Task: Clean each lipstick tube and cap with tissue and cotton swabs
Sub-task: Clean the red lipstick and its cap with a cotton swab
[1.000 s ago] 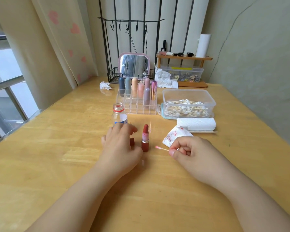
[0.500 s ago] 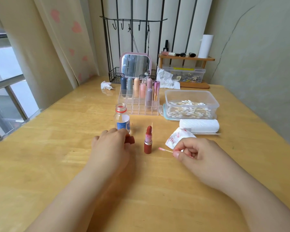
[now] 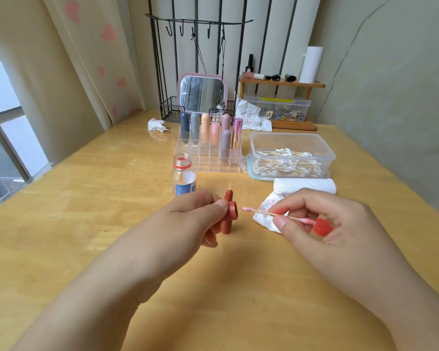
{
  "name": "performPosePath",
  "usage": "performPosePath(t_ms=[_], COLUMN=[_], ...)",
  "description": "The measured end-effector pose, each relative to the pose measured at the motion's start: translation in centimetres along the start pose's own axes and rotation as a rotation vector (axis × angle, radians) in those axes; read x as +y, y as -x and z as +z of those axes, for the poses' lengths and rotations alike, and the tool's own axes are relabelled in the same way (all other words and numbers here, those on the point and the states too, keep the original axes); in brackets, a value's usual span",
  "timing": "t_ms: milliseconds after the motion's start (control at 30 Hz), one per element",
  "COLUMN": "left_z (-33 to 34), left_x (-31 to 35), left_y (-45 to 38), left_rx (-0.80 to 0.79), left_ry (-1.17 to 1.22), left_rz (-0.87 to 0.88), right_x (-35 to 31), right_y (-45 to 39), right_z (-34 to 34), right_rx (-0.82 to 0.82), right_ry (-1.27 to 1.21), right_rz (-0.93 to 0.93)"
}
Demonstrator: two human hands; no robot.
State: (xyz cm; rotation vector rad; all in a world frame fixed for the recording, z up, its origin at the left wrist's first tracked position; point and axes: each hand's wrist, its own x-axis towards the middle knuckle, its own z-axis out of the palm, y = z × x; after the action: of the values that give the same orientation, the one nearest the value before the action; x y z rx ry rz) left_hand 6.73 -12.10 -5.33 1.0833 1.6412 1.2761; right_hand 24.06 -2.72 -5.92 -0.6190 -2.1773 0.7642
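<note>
Both hands grip: left hand (image 3: 195, 219) pinches the lipstick cap (image 3: 232, 211), half hiding the upright lipstick tube (image 3: 227, 224) behind it; right hand (image 3: 322, 219) pinches a pink-stained cotton swab (image 3: 269, 213), covering much of the stained tissue (image 3: 269, 214) on the surface (image 3: 86, 198).

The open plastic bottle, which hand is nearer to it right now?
Left. The left hand, holding the lipstick cap, sits just in front of the bottle. The right hand, pinching a cotton swab, is farther off to the bottle's right.
</note>
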Motion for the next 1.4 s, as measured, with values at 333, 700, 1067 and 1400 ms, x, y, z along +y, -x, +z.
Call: performPosePath(t_ms=[333, 700, 1067, 1400], left_z=[0.4, 0.8, 0.7, 0.7], left_x=[-0.1, -0.4, -0.4, -0.4], left_y=[-0.1, -0.2, -0.4, -0.6], left_rx=[-0.086, -0.149, -0.14, -0.129], left_ry=[0.084, 0.051, 0.099, 0.114], left_rz=[-0.012, 0.017, 0.03, 0.033], right_x=[0.5, 0.4, 0.4, 0.5], right_y=[-0.1, 0.1, 0.3, 0.5], right_z=[0.3, 0.3, 0.7, 1.1], right_rx=[0.071, 0.023, -0.039, -0.04], right_ry=[0.265, 0.299, 0.286, 0.439], right_rz=[-0.277, -0.396, -0.384, -0.378])
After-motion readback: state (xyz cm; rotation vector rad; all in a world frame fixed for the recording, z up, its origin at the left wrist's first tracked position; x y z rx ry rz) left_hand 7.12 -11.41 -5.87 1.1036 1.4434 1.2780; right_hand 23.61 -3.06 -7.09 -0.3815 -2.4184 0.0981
